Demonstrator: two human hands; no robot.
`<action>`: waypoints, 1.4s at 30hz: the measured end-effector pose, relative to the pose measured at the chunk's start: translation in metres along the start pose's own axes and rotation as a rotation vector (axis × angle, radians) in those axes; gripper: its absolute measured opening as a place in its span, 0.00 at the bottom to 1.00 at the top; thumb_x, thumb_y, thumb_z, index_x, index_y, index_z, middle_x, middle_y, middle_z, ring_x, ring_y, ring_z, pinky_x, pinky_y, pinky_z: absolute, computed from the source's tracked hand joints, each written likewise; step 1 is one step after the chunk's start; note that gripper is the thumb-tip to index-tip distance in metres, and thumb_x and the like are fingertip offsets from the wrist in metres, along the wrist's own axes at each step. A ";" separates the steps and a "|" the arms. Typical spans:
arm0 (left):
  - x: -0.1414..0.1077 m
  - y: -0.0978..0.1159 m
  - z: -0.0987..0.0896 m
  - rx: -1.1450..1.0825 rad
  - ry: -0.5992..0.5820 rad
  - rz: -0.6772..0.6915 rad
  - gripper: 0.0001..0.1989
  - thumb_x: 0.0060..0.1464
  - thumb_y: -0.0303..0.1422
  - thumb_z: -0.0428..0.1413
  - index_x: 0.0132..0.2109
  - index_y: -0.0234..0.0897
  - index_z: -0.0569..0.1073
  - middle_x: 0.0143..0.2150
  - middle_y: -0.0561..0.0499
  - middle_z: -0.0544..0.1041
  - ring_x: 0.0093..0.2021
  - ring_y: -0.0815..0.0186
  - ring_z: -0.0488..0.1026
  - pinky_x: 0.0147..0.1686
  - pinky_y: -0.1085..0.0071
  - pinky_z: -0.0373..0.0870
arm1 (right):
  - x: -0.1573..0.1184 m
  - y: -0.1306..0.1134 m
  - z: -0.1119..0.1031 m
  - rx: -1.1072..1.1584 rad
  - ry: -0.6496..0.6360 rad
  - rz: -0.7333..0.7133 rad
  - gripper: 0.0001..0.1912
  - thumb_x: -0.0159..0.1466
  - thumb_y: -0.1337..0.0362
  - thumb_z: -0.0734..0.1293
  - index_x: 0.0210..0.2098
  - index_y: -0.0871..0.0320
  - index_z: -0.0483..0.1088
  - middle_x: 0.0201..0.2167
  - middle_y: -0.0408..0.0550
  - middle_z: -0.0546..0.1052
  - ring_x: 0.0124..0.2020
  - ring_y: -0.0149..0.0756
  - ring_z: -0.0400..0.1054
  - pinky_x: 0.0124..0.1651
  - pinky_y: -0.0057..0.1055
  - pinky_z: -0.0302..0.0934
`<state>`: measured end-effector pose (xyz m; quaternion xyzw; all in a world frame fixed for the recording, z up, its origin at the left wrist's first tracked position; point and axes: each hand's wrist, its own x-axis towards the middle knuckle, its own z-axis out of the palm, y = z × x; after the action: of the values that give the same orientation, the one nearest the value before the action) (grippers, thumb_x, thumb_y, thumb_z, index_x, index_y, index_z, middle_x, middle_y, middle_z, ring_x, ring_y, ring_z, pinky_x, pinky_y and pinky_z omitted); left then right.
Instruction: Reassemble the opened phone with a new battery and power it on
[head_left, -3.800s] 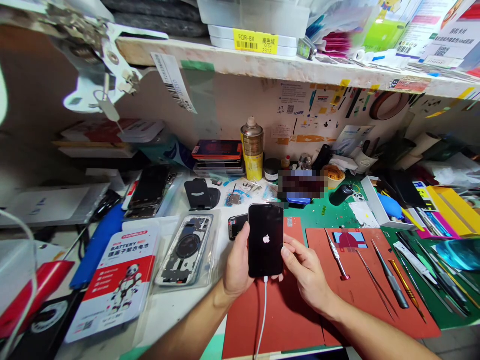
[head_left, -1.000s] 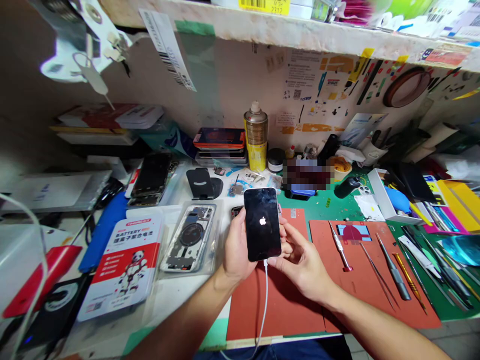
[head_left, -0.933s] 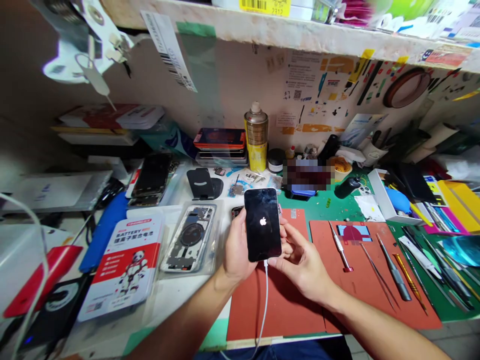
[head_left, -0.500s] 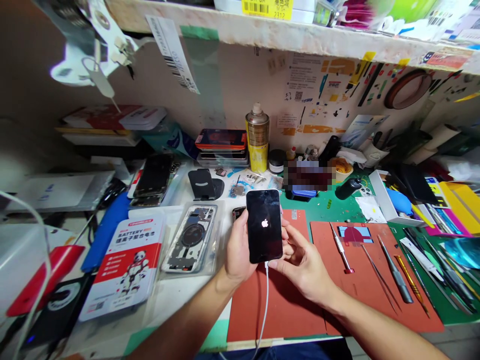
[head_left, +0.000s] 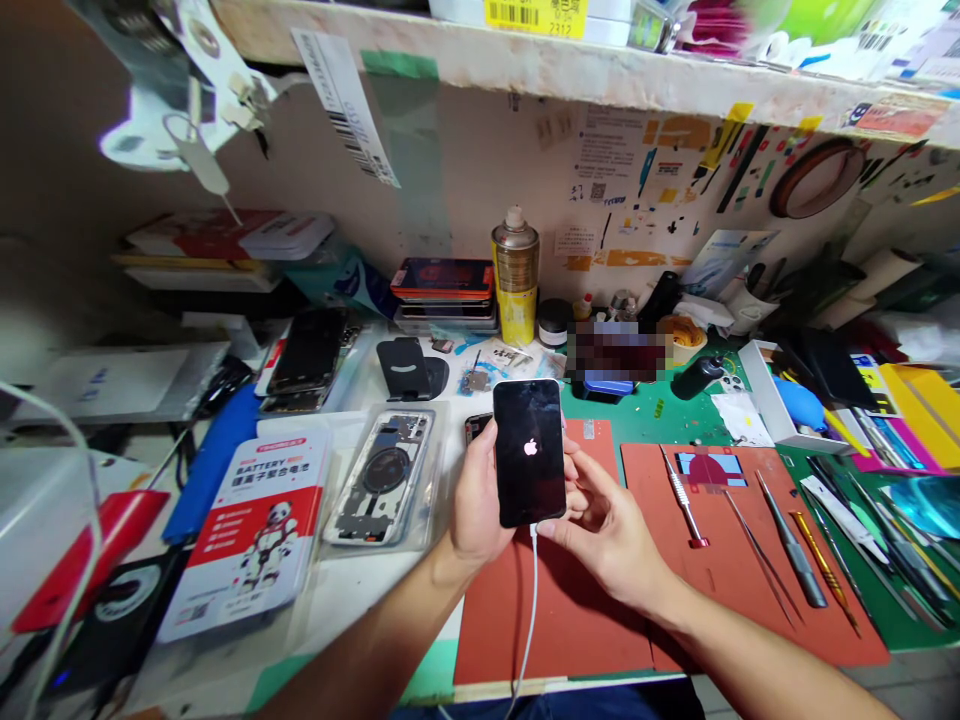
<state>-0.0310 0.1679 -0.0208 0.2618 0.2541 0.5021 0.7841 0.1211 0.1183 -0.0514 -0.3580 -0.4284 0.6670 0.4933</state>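
Observation:
A phone (head_left: pixel 529 480) with a white logo on its black screen is held upright over the red-brown mat (head_left: pixel 555 620). My left hand (head_left: pixel 476 500) grips its left edge, the thumb along the side. Fingers of my right hand (head_left: pixel 604 525) are closed at its lower right edge, the thumb near the bottom by the plug. A white cable (head_left: pixel 532 610) is plugged into the phone's bottom edge and hangs down past the bench edge.
Left of my hands lie an opened phone housing (head_left: pixel 382 475) and a battery box (head_left: pixel 251 530). Screwdrivers (head_left: pixel 791 550) and tweezers (head_left: pixel 761 555) lie at right. Behind stand a spray can (head_left: pixel 515 275) and a black phone stand (head_left: pixel 409 370). A shelf (head_left: pixel 525 85) overhangs the bench.

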 end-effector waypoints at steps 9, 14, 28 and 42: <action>-0.001 0.001 0.001 -0.009 0.007 -0.010 0.29 0.70 0.52 0.51 0.49 0.27 0.82 0.41 0.37 0.86 0.42 0.49 0.85 0.43 0.58 0.83 | 0.000 0.000 0.001 -0.014 0.000 -0.007 0.43 0.63 0.61 0.80 0.73 0.46 0.62 0.44 0.43 0.77 0.39 0.31 0.73 0.49 0.33 0.71; -0.001 0.002 0.001 -0.011 0.000 -0.011 0.29 0.69 0.52 0.52 0.49 0.27 0.82 0.40 0.37 0.86 0.41 0.49 0.85 0.43 0.58 0.83 | 0.001 -0.001 0.001 -0.014 0.007 -0.007 0.43 0.63 0.61 0.80 0.73 0.46 0.62 0.45 0.43 0.77 0.40 0.30 0.73 0.49 0.33 0.72; -0.001 0.001 0.001 -0.039 0.003 -0.020 0.29 0.69 0.52 0.53 0.49 0.27 0.82 0.39 0.38 0.86 0.41 0.49 0.85 0.44 0.57 0.83 | 0.000 0.000 0.000 0.022 0.014 0.018 0.44 0.62 0.63 0.81 0.72 0.43 0.63 0.52 0.45 0.77 0.41 0.30 0.74 0.50 0.33 0.72; 0.000 0.001 0.001 0.000 0.008 -0.013 0.30 0.69 0.53 0.52 0.49 0.26 0.82 0.42 0.36 0.86 0.43 0.48 0.85 0.44 0.57 0.83 | -0.001 0.000 0.000 -0.010 0.017 0.012 0.44 0.62 0.60 0.81 0.73 0.47 0.62 0.49 0.46 0.77 0.40 0.32 0.74 0.50 0.35 0.73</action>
<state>-0.0314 0.1677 -0.0198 0.2583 0.2587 0.4982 0.7863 0.1209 0.1173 -0.0511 -0.3691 -0.4253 0.6647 0.4910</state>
